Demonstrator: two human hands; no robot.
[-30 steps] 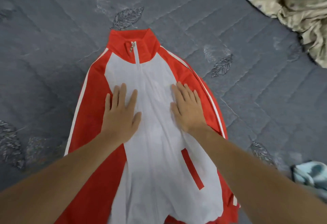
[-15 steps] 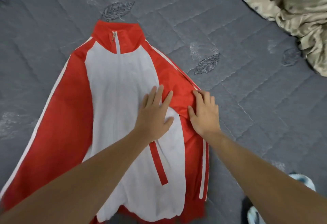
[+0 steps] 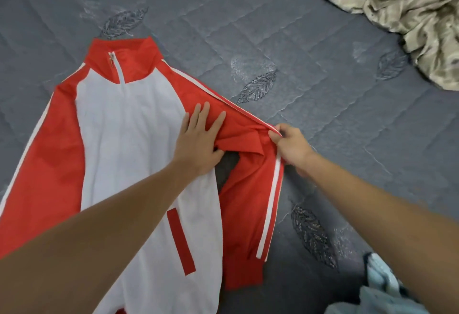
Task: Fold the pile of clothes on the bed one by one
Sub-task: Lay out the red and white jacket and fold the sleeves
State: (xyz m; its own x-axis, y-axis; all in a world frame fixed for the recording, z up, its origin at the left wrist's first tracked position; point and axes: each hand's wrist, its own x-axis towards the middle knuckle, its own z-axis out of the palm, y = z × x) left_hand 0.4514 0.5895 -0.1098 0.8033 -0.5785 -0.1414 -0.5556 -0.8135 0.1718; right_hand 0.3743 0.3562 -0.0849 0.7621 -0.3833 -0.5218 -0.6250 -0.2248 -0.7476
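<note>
bed [image 3: 310, 40] grey quilt | jacket [image 3: 129, 140] flat on it, front up | beige cloth [image 3: 409, 15] well beyond jacket's sleeve | left hand [image 3: 198, 142] flat on jacket, fingers spread | right hand [image 3: 291, 146] pinches sleeve [image 3: 250, 189] edge

No readable text, label, brand, number or sign anywhere in view.

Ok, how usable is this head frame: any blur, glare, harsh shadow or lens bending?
Head view: even, soft light, no glare; only a small dark shadow under the lifted sleeve fold beside the left hand. The jacket and right hand look reasonably sharp. Wide-angle stretch enlarges the forearms at the bottom edge.
</note>
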